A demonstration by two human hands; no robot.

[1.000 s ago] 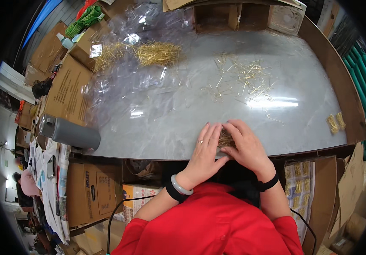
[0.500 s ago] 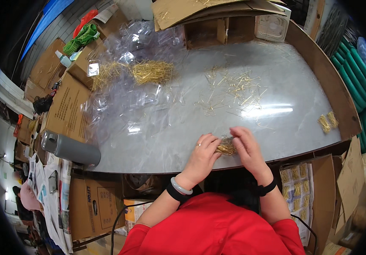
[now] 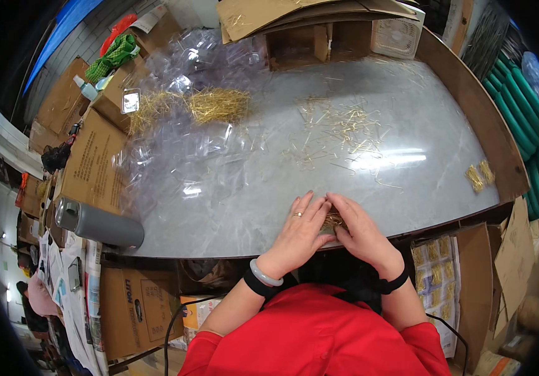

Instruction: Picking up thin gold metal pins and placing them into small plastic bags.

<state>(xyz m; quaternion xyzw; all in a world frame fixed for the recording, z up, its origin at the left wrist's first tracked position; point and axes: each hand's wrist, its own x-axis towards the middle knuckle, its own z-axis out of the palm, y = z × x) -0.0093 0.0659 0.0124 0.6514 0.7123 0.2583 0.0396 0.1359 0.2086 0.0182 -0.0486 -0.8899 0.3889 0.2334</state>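
Closely, a wire bundle (image 3: 333, 219) is clasped between left hand (image 3: 297, 237) and right hand (image 3: 367, 238); beyond, loose wires (image 3: 352, 126) are strewn, with clear plastic (image 3: 178, 153) heaped leftward.

A bundle (image 3: 332, 219) of thin golden wires lies at the near edge of the surface (image 3: 232, 225), between the left hand (image 3: 300, 229) and the right hand (image 3: 364, 230); its strands are packed closely, its ends partly hidden.
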